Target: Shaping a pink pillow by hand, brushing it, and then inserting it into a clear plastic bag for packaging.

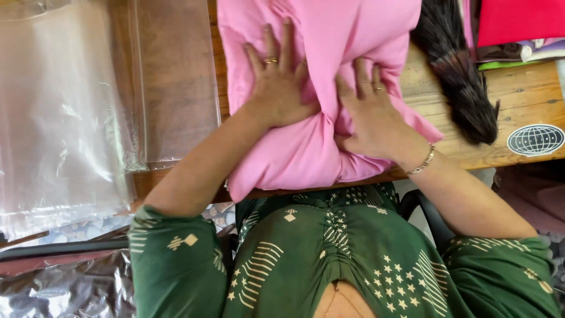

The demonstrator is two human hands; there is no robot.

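Both hands, left hand point(278, 82) and right hand point(372, 115), lay open and flat, gripping nothing, side by side upon the soft pink folded cloth garment point(306, 147) at the wooden table point(524, 94) edge, its length running away from the person.

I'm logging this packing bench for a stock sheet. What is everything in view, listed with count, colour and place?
pink cloth: one, pink, bunched at the table's near edge under both hands
clear plastic bags: a stack, transparent, at left
wooden table: one, brown
dark brush: one, black-brown, right of the cloth
folded fabrics: several, red and mixed, top right
round sticker: one, black and white, right table edge
green sleeves: two, patterned, bottom
left hand: flat on the cloth, ring
right hand: flat on the cloth, ring, bracelet
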